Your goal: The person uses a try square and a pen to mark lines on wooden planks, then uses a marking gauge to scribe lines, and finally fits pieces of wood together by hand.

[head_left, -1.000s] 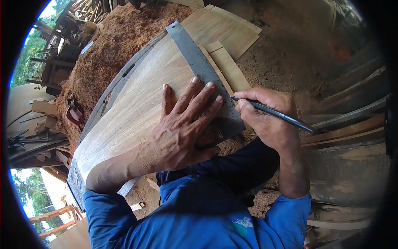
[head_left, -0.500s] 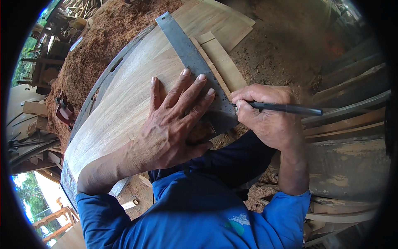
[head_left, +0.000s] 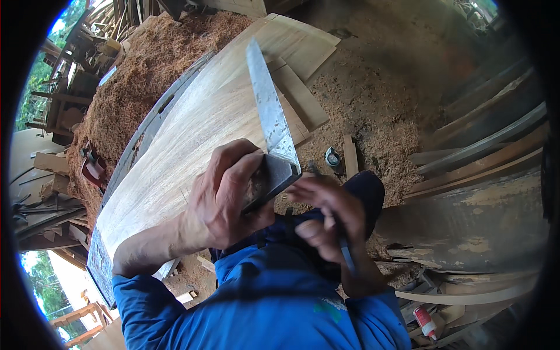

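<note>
My left hand (head_left: 224,195) is closed around the dark stock of a try square (head_left: 269,108). The metal blade points away from me, tilted above the wooden panel (head_left: 192,128). My right hand (head_left: 326,216), smeared by motion, is just right of the stock near my lap. A dark pen (head_left: 346,252) pokes out below its fingers. Under and beside the blade lies a small thin rectangular board (head_left: 300,96), resting near the panel's right edge.
Wood shavings (head_left: 379,111) cover the ground. A round tape measure (head_left: 332,156) lies beside a short wood strip (head_left: 350,156). Long curved planks (head_left: 466,204) are stacked at right, a red-and-white bottle (head_left: 424,322) below them. A reddish tool (head_left: 93,168) sits left of the panel.
My left hand, flat on the square before, has gripped its stock and lifted it off the panel. My right hand has drawn the pen down and left, away from the small board's edge.
</note>
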A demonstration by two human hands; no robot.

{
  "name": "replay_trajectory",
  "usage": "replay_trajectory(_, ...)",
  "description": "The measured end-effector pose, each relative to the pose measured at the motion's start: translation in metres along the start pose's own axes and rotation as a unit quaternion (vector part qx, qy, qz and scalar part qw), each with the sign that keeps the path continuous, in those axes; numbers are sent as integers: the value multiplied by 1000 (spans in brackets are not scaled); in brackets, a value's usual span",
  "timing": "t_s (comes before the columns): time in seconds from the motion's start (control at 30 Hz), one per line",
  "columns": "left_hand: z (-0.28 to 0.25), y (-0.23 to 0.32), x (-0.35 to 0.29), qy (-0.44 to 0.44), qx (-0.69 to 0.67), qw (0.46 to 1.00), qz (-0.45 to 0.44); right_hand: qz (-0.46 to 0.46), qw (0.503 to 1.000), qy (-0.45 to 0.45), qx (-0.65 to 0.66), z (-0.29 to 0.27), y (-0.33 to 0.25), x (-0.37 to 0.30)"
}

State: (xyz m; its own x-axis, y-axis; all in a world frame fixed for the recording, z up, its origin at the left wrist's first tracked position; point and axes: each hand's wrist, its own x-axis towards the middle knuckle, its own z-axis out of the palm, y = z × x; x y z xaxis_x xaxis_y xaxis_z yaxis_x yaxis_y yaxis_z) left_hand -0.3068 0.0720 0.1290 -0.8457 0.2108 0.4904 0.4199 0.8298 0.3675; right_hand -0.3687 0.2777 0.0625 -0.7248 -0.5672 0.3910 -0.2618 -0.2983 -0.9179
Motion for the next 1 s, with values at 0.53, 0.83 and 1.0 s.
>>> replay_trajectory(0.53,-15,-17,7,-84,12,995,-57,-85,893,-127,-424,-34,-27,9)
replay_trajectory(0.83,14,-22,31,-167,54,984,-33,-95,840,-179,-504,-55,-44,35)
replay_trajectory(1.0,20,-26,29,-162,61,984,-34,-80,861,-165,-475,-54,-31,41)
